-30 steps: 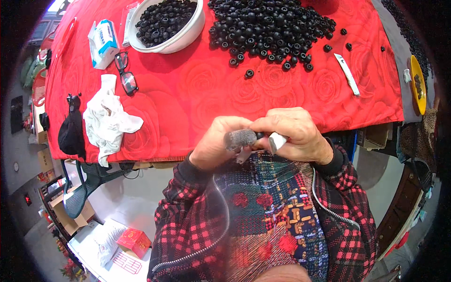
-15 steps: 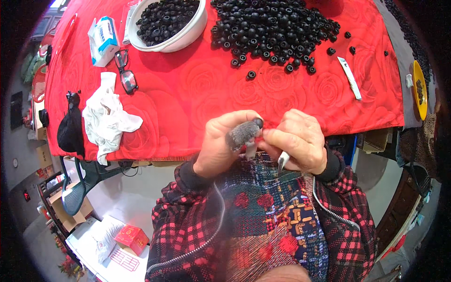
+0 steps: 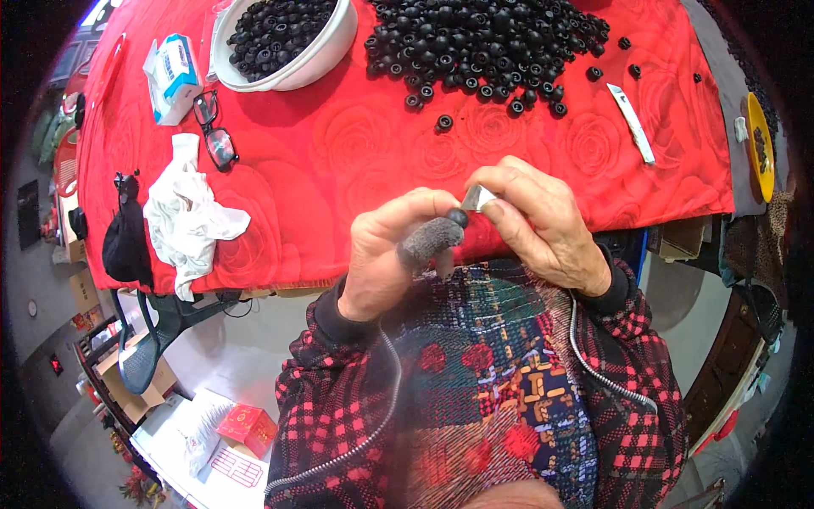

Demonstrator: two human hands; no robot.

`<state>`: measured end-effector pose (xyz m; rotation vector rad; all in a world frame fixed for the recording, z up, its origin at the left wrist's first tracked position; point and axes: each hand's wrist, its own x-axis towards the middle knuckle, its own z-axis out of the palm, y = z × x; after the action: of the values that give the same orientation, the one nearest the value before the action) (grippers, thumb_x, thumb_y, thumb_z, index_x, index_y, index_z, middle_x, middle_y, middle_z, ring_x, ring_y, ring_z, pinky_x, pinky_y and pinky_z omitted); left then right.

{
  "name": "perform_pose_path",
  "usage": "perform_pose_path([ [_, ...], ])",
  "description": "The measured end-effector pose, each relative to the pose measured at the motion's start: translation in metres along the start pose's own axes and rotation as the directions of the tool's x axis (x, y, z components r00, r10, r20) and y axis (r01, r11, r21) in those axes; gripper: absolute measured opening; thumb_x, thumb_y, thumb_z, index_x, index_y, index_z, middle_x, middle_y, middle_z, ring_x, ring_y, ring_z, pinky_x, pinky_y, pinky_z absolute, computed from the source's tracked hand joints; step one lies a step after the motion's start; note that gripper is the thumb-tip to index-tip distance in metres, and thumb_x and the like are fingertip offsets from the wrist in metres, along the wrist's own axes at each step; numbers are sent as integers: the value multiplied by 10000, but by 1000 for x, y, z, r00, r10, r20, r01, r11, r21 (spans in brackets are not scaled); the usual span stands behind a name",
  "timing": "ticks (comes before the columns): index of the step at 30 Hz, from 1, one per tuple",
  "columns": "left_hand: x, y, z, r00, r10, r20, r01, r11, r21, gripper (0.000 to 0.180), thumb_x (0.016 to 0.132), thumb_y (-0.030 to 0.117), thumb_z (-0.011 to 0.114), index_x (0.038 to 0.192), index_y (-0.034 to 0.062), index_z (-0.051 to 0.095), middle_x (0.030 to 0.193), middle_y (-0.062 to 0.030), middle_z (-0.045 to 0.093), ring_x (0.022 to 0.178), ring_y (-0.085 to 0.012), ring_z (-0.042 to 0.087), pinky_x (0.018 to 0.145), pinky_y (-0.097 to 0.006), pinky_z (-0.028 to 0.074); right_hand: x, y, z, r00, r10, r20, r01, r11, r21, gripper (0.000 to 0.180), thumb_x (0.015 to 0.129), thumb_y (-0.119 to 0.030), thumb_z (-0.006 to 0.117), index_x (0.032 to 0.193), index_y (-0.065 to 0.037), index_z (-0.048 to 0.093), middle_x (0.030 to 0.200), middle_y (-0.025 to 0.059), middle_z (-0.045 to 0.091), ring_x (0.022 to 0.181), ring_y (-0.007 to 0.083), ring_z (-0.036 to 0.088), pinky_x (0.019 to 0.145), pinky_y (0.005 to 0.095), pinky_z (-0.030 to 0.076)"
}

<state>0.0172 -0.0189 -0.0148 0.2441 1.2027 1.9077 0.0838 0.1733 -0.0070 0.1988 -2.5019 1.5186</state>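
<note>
Just beyond the table's near edge, my left hand (image 3: 378, 250) is closed on a small round black piece (image 3: 459, 217). Grey fuzzy cloth (image 3: 428, 243) covers a digit of that hand. Between the fingers and thumb of my right hand (image 3: 547, 222) is a short blade (image 3: 475, 199), metal with a whitish part at the grip. The blade's edge lies at the top of the black piece; whether it cuts in is too small to tell.
A white bowl (image 3: 339, 47) of black pieces stands at the back, beside a large heap of similar pieces (image 3: 487, 42). Glasses (image 3: 219, 146), a tissue pack (image 3: 175, 78), a white cloth (image 3: 188, 216) and a black item (image 3: 127, 242) lie left. A narrow white strip (image 3: 630, 123) lies right.
My right hand has risen and turned, bringing the blade from below the hand up to the black piece. My left hand has shifted slightly left and still holds the piece.
</note>
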Motion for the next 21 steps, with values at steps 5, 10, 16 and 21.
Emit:
perform_pose_path([
  [5,2,0,0,1000,-20,-17,20,1000,14,187,882,66,628,1050,-14,615,877,-36,614,650,-88,584,538,-207,472,2,-1,-1,1000,-2,19,2,1000,5,175,848,-84,565,1001,0,571,788,146,547,696,319,573,604,386,456],
  [10,4,0,0,1000,-14,-15,14,1000,13,187,883,65,625,1051,-17,617,876,-35,613,662,-89,582,538,-208,475,2,0,-1,1000,6,18,-6,1000,-2,162,846,-83,569,986,-2,572,783,144,544,696,320,572,603,386,455],
  [16,6,-5,-3,1000,2,-20,-1,1000,26,199,893,70,610,1071,-18,617,895,-46,624,680,-100,590,547,-208,483,3,4,1,1000,1,5,-2,1000,17,140,851,-85,570,968,-8,574,779,139,543,696,316,571,605,388,453],
  [21,6,-5,-3,998,-52,-39,52,999,-1,206,896,78,608,1079,-15,617,915,-61,645,679,-99,595,546,-213,484,5,5,-2,999,13,52,-14,1000,20,132,855,-90,570,963,-14,577,764,131,542,696,312,570,605,387,453],
])
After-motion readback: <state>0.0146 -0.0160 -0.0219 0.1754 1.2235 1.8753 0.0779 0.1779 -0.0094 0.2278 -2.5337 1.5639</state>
